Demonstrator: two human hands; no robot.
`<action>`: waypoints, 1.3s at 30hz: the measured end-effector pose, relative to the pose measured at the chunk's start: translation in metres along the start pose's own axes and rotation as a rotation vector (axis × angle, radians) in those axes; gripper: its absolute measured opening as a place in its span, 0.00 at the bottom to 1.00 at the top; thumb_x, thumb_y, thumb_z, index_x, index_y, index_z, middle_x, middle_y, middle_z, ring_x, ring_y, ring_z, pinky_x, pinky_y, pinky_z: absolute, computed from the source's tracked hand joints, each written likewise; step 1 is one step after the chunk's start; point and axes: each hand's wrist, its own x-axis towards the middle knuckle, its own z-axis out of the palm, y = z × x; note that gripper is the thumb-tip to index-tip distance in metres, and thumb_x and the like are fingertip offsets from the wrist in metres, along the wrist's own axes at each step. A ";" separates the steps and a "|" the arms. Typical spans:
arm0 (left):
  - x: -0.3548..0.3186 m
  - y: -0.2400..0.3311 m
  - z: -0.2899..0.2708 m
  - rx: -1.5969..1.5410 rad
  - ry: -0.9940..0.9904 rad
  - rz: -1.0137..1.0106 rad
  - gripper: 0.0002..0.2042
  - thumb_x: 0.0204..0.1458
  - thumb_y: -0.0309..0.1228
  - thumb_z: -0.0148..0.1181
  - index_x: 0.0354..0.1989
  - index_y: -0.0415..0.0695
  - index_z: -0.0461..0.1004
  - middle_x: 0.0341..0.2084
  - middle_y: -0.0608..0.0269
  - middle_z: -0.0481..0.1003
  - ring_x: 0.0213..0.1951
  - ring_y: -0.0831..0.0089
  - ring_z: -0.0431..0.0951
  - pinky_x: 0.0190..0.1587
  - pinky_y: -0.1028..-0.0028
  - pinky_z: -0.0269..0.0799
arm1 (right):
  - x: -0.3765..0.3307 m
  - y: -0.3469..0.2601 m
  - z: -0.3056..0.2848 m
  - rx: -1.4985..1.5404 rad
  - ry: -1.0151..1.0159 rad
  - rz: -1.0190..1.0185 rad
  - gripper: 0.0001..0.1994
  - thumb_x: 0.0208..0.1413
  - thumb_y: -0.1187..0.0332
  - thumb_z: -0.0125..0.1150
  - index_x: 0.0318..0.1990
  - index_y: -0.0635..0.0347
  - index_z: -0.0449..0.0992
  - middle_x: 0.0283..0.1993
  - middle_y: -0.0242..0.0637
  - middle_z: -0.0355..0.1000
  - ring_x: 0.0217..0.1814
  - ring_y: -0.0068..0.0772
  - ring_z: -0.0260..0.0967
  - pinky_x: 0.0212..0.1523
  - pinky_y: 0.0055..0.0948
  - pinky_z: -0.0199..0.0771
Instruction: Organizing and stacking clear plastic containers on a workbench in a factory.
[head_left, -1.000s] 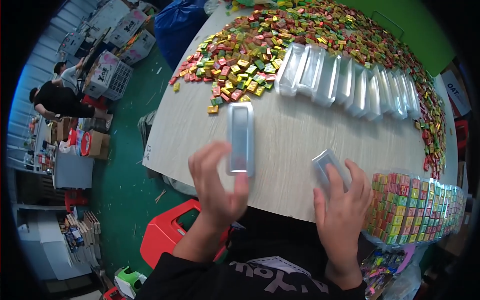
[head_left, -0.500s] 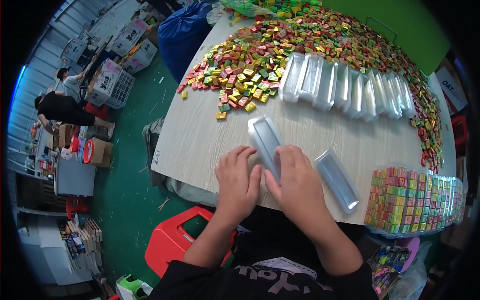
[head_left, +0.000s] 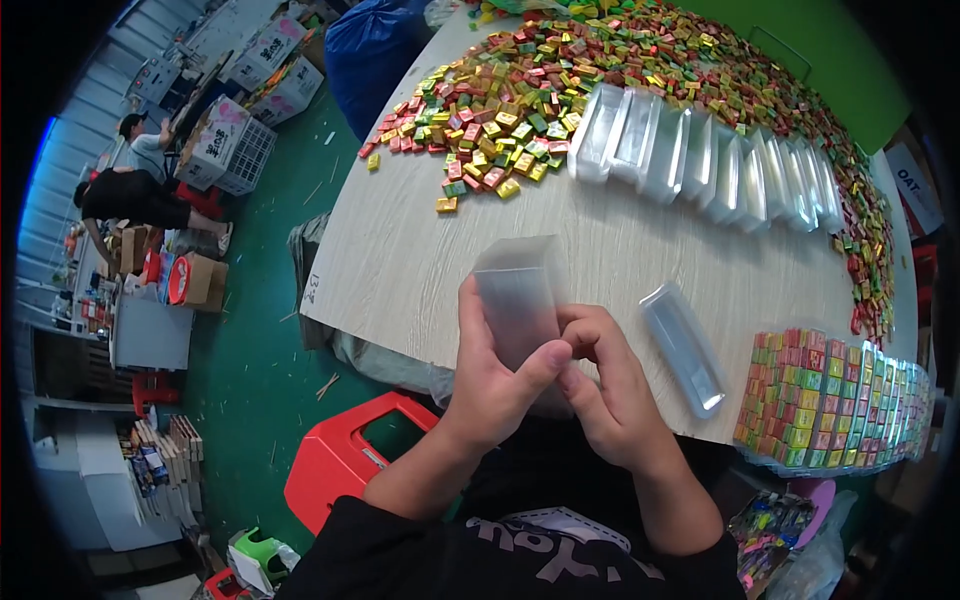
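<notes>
A long clear plastic tray [head_left: 518, 300] is held tilted up over the table's near edge. My left hand [head_left: 500, 390] wraps round its left side with the thumb across the lower part. At its lower right, my right hand [head_left: 612, 390] grips the same tray, fingers bent and thumb pressed close to the left thumb. A second clear tray [head_left: 684, 348] lies on the table just right of my right hand. Farther back stands a row of several nested clear trays [head_left: 690, 160].
Small red, yellow and green wrapped pieces [head_left: 500, 140] are heaped along the table's [head_left: 400, 270] back and right edge. Filled trays [head_left: 830, 400] stand at the right corner. A red stool [head_left: 340, 460] is below left. Two people [head_left: 140, 200] are at the far left.
The tray has come up off the table and tilted up toward me. Both hands have closed round it, where before they were spread along its sides.
</notes>
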 end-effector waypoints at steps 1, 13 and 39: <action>0.000 -0.001 0.002 0.000 0.001 -0.005 0.35 0.50 0.36 0.64 0.59 0.39 0.47 0.45 0.59 0.64 0.46 0.74 0.67 0.49 0.73 0.66 | -0.002 0.002 -0.002 0.031 0.009 -0.022 0.11 0.57 0.68 0.50 0.43 0.63 0.64 0.52 0.48 0.63 0.48 0.40 0.64 0.50 0.32 0.64; 0.001 -0.003 0.017 -0.070 -0.057 -0.035 0.39 0.49 0.26 0.61 0.63 0.37 0.39 0.48 0.55 0.62 0.49 0.71 0.68 0.53 0.69 0.65 | -0.015 0.004 -0.012 -0.062 0.140 -0.035 0.13 0.56 0.74 0.47 0.49 0.68 0.65 0.44 0.46 0.69 0.41 0.32 0.71 0.45 0.28 0.70; -0.002 -0.008 0.031 -0.072 -0.104 -0.087 0.40 0.50 0.25 0.61 0.63 0.38 0.36 0.50 0.54 0.61 0.51 0.71 0.67 0.53 0.68 0.65 | -0.028 0.019 -0.021 0.107 0.138 -0.002 0.17 0.55 0.71 0.51 0.51 0.68 0.62 0.48 0.46 0.67 0.44 0.33 0.70 0.49 0.30 0.70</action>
